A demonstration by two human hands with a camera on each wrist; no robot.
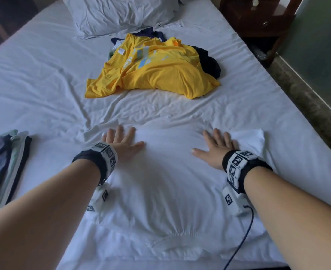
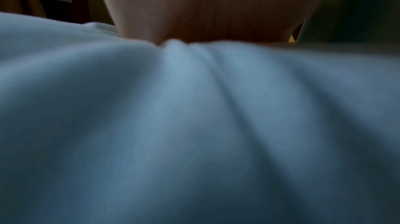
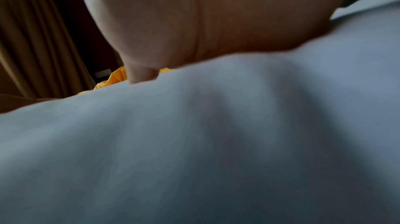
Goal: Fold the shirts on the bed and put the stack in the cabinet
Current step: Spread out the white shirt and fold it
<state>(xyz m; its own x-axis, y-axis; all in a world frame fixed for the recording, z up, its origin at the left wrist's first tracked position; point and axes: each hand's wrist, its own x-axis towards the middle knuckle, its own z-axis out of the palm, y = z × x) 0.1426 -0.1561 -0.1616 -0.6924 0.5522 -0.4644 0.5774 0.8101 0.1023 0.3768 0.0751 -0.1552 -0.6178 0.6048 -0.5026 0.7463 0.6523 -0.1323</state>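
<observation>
A white shirt (image 1: 166, 172) lies spread flat on the bed in front of me, its collar toward the near edge. My left hand (image 1: 121, 141) presses flat on its far left part, fingers straight and spread. My right hand (image 1: 217, 147) presses flat on its far right part, beside a bunched white sleeve (image 1: 250, 139). Both wrist views show only a palm (image 2: 205, 8) (image 3: 216, 13) on white cloth (image 2: 194, 125) (image 3: 194, 142). Farther up the bed a yellow shirt (image 1: 157, 69) lies crumpled over dark garments (image 1: 207, 61). A folded stack (image 1: 3, 166) of dark and pale shirts sits at the left.
A white pillow (image 1: 121, 14) lies at the head of the bed (image 1: 43, 75). A dark wooden nightstand (image 1: 258, 18) stands at the back right, beyond the bed's right edge. A dark cable (image 1: 244, 236) runs from my right wrist toward the near edge.
</observation>
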